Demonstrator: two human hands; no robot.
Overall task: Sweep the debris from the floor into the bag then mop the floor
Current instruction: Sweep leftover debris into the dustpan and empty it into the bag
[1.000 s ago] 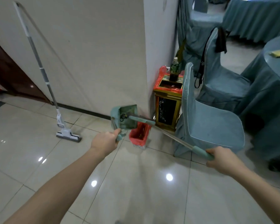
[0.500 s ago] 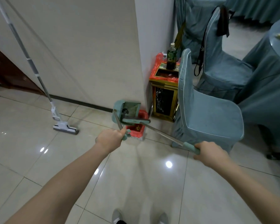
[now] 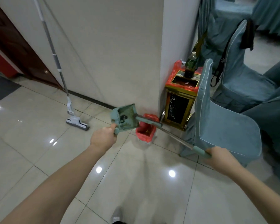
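A teal dustpan (image 3: pixel 125 117) is tilted up on its side, its dirty inside facing me, right beside and above a small bin lined with a red bag (image 3: pixel 146 131) on the floor. My left hand (image 3: pixel 103 137) grips the pan's lower edge. My right hand (image 3: pixel 220 156) is closed on the teal grip at the end of the dustpan's long handle (image 3: pixel 176 137), which runs from the pan across the bin. A sponge mop (image 3: pixel 58 67) leans against the wall to the left, its head on the tiles.
A gold and black litter bin (image 3: pixel 179 104) with a bottle (image 3: pixel 190 65) on top stands at the wall corner. Chairs with teal covers (image 3: pixel 223 118) crowd the right side. A dark wooden door (image 3: pixel 14 46) is at the far left. Glossy floor tiles (image 3: pixel 136 183) lie in front of me.
The dustpan has tipped and moved closer over the red-lined bin. Both hands stayed on it while my view shifted nearer and downward.
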